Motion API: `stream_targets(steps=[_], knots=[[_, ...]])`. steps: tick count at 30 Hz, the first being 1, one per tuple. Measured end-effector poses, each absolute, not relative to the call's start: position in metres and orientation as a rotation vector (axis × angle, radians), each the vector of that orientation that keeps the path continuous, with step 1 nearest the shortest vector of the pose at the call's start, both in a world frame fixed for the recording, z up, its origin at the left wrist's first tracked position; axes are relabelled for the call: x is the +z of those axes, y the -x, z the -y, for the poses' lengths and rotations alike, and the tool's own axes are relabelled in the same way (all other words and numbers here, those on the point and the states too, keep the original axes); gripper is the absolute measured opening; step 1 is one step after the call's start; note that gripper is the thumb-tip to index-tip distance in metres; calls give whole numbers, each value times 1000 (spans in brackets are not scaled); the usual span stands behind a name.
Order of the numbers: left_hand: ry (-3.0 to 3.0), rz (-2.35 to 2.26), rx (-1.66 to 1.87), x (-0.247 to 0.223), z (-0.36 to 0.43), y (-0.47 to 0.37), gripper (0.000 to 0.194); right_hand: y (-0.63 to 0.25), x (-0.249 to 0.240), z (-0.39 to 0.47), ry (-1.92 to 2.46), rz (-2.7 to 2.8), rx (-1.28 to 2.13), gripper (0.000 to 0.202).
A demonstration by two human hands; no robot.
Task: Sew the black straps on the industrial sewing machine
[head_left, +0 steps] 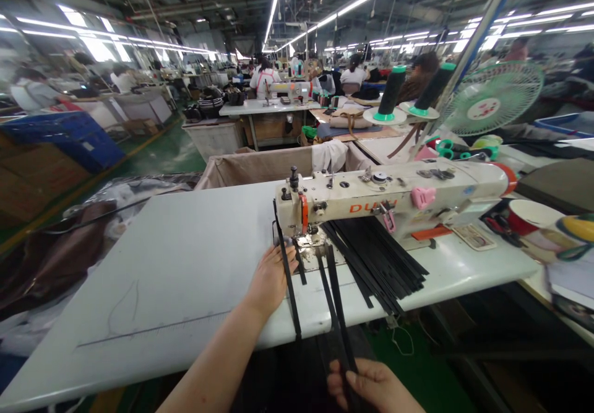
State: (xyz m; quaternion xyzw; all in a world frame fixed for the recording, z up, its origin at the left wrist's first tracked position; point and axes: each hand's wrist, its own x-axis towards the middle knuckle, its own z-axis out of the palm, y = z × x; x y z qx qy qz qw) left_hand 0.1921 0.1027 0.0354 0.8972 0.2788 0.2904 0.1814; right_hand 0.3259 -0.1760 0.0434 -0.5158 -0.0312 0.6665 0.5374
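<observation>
A white sewing machine [399,193] stands on a pale table [195,258]. My left hand [271,277] lies beside its needle area, fingertips by a short black strip [301,264]; a long black strip [288,283] runs past its fingers over the table's front edge. Whether the fingers grip anything is hard to tell. Below the front edge, my right hand [366,382] is closed on black strips [341,314] that reach up to the machine's plate. A pile of black strips [375,264] lies under the machine's arm.
Behind the table is a cloth-lined bin [255,168]. Black thread cones [392,94] and a green fan [487,103] stand at the back right. Scissors [503,230] and a red-rimmed roll [533,218] lie at the right. Several people sit at other machines farther off.
</observation>
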Motion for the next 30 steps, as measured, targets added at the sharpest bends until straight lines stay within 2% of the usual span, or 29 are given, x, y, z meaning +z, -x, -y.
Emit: stream_targets(steps=[11,19,26,30], knots=[[-2519,-795,817,36,-102,-192,33,-328,60,129,1257,45,1464,59],[-2541,-812,861,33,-103,-194,29,-323,50,137,1395,91,1300,73],[-2632,-746,916,35,-105,-194,33,-320,50,134,1460,166,1244,88],[-2656,-769,884,36,-104,-195,35,-316,64,130,1471,200,1276,87]])
